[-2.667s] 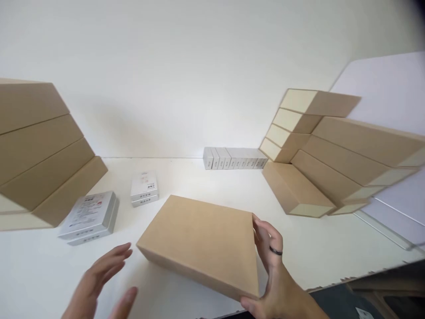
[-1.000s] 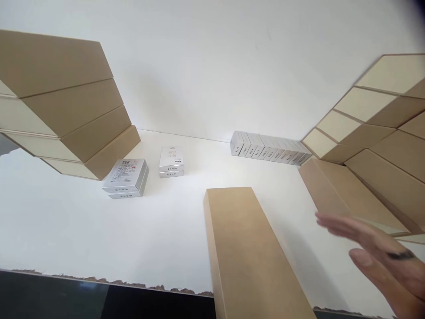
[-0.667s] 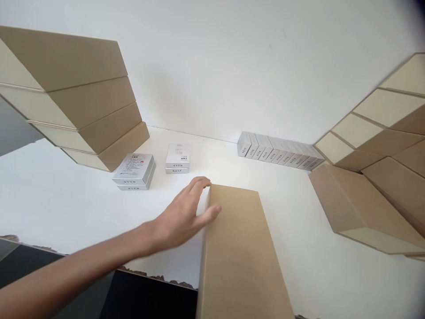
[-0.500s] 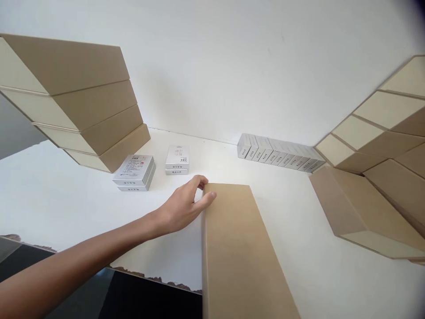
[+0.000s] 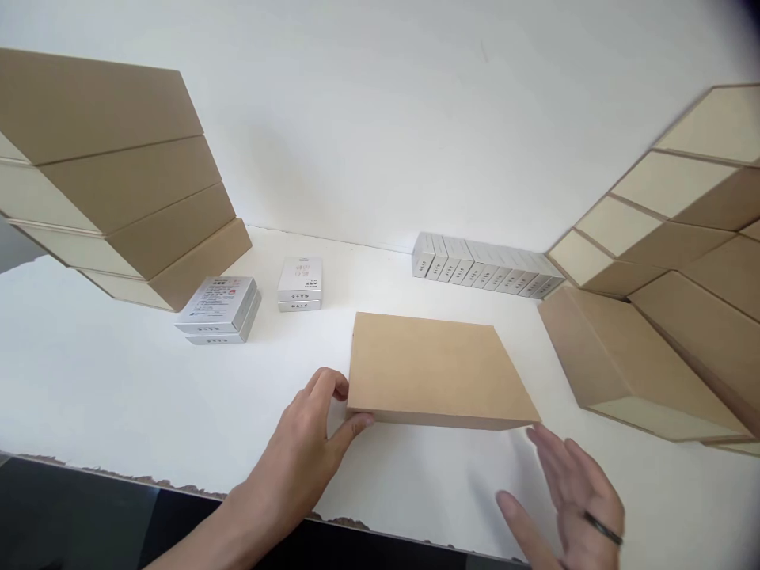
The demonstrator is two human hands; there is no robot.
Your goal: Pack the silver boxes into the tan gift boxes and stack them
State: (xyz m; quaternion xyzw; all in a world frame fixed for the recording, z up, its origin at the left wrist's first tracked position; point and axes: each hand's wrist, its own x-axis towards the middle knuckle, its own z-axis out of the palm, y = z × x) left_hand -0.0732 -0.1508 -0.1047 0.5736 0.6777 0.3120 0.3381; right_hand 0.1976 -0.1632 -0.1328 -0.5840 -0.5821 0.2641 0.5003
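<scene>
We have the brown box (image 5: 436, 368) ahead of us over the white table (image 5: 261, 388), between our hands, its long axis running left to right. Our left hand (image 5: 302, 435) is nearer, pinching the near left corner; our right hand (image 5: 573, 495), spread and holding nothing, is just beside the near right corner, contact unclear.

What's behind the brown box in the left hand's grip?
Behind the brown box, white tabletop shows, then a row of small silver-grey boxes by the wall. The brown box hides whatever is right against its far side.
</scene>
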